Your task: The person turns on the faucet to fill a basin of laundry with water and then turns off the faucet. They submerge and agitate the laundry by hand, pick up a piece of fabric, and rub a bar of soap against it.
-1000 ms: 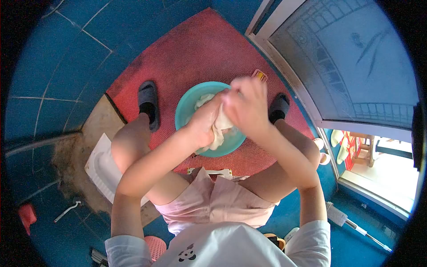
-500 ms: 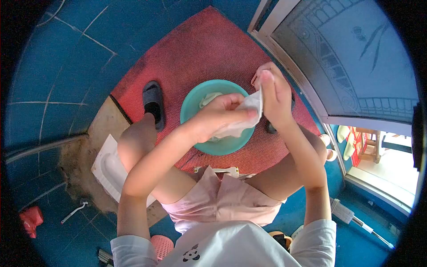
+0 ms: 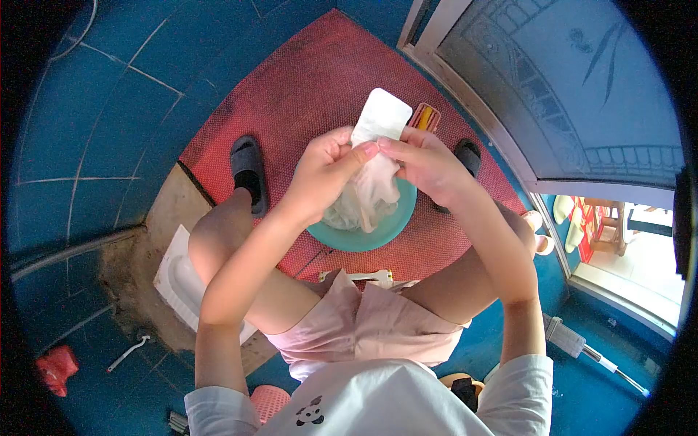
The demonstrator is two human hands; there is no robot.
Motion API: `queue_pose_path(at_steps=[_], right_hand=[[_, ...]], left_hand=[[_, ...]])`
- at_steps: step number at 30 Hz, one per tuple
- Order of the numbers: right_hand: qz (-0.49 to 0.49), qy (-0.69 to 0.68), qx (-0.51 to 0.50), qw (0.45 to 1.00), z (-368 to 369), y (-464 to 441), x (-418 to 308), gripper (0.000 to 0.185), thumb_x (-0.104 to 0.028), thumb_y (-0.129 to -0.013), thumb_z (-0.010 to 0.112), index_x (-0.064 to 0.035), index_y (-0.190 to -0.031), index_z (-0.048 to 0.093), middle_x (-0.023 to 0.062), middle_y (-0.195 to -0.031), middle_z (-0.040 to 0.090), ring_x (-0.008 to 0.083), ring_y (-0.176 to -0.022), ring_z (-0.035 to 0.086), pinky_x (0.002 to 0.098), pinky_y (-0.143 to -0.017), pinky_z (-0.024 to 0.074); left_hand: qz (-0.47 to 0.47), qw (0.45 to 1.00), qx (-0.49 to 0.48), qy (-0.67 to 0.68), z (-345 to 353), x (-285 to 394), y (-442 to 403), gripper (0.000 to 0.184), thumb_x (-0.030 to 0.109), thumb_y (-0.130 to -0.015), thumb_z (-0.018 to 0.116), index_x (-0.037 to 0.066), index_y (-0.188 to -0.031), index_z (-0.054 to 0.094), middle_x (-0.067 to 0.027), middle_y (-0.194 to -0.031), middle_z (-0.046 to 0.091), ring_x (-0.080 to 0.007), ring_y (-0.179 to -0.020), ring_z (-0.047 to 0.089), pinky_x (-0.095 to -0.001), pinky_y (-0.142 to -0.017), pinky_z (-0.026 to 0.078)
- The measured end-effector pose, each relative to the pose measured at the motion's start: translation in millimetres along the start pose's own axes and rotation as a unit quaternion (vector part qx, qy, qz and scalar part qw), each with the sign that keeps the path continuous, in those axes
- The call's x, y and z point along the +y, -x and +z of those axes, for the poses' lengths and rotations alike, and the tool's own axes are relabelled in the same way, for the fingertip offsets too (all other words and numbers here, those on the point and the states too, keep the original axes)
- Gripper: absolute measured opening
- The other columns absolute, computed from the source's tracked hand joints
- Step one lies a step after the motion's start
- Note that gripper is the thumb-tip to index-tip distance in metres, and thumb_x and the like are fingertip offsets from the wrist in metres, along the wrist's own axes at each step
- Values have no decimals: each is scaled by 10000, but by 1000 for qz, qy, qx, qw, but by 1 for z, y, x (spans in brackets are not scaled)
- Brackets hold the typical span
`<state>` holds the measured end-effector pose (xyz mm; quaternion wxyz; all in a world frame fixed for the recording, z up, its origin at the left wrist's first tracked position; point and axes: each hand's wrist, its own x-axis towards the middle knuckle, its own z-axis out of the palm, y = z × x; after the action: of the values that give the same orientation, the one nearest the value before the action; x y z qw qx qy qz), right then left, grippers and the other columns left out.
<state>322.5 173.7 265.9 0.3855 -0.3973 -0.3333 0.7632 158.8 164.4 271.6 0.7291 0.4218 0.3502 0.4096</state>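
Note:
A thin white cloth (image 3: 374, 185) hangs over a teal basin (image 3: 367, 243). Its upper end, a smooth flat part with rounded corners, stands up above my hands. My left hand (image 3: 327, 171) is closed on the cloth's left side, thumb pressed on top. On the other side my right hand (image 3: 432, 166) pinches it, the two thumbs almost touching. The cloth's loose lower folds hang into the basin, where more pale, wet-looking fabric lies partly hidden.
A pink slotted holder (image 3: 425, 118) with something yellow lies beyond my right hand on the red mat (image 3: 291, 87). A squat toilet (image 3: 182, 272) is at left, a frosted door (image 3: 567, 94) at right. A brush (image 3: 567, 338) lies lower right.
Both hands have come together over the basin. My right hand has moved left and down, and the cloth's flat, rounded end now shows upright above them. The pink holder is less covered.

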Motion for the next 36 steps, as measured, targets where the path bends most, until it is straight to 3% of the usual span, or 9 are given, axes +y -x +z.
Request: queue_pose_path(at_steps=[2, 4, 18, 21, 23, 27, 31, 33, 36], right_hand=[[-18, 25, -3, 1000, -2, -3, 3, 270, -167, -794, 579, -7, -1008, 546, 32, -886, 584, 115, -821, 550, 248, -725, 439], [-240, 243, 43, 939, -5, -6, 2, 166, -141, -812, 554, -8, -901, 597, 9, -799, 593, 75, -751, 540, 216, -681, 430], [-294, 109, 134, 940, -19, 22, -41, 213, -203, -826, 560, 0, -881, 596, 20, -767, 594, 66, -630, 528, 182, -567, 413], [-292, 32, 113, 949, -16, 29, -48, 171, -131, -847, 515, 22, -903, 569, 64, -878, 598, 128, -791, 568, 273, -714, 457], [-288, 74, 156, 942, -24, 27, -49, 174, -135, -850, 510, 16, -921, 559, 66, -882, 596, 133, -796, 571, 276, -715, 461], [-287, 36, 141, 947, -27, 20, -50, 181, -144, -848, 514, 6, -943, 550, 63, -881, 596, 122, -781, 572, 272, -696, 468], [-260, 69, 164, 949, -38, 4, -45, 210, -165, -836, 537, 3, -960, 552, 51, -884, 597, 114, -747, 576, 267, -670, 472], [-262, 88, 203, 939, -42, -8, -37, 206, -199, -814, 566, -9, -887, 592, 26, -775, 598, 73, -648, 546, 207, -570, 435], [-200, 293, 137, 925, -47, -17, -19, 220, -208, -802, 559, 7, -831, 599, 21, -672, 586, 81, -600, 536, 243, -542, 430]], left_hand=[[-5, 999, 13, -35, -1, -3, -1, 183, 76, -818, 536, -24, -971, 529, -59, -855, 604, -88, -735, 572, -220, -649, 460], [9, 998, 3, -62, 0, -9, -1, 191, 72, -801, 557, -21, -966, 536, -60, -851, 608, -86, -732, 571, -218, -649, 457], [-35, 959, -95, -266, -16, -41, -13, 240, 147, -709, 645, 8, -903, 621, -75, -787, 639, -118, -721, 594, -257, -662, 441], [18, 897, -115, -427, -32, -57, -20, 247, 173, -709, 636, 37, -916, 626, -108, -827, 635, -186, -754, 605, -284, -697, 442], [-67, 836, -115, -532, -38, -66, -23, 238, 191, -714, 619, 65, -915, 633, -137, -856, 619, -234, -838, 589, -295, -741, 433], [-61, 864, -131, -482, -49, -87, -31, 263, 204, -754, 587, 41, -960, 605, -127, -897, 615, -193, -885, 573, -283, -785, 416], [-94, 936, -184, -286, -49, -89, -30, 320, 230, -821, 531, 14, -1056, 531, -64, -964, 586, -125, -893, 531, -266, -806, 401], [-118, 944, -186, -244, -46, -81, -30, 338, 244, -846, 504, 10, -1090, 508, -35, -992, 570, -104, -901, 512, -256, -810, 399], [-107, 972, -113, -176, -45, -63, -29, 308, 261, -867, 472, 33, -1069, 520, -20, -979, 564, -95, -882, 508, -234, -799, 391]])
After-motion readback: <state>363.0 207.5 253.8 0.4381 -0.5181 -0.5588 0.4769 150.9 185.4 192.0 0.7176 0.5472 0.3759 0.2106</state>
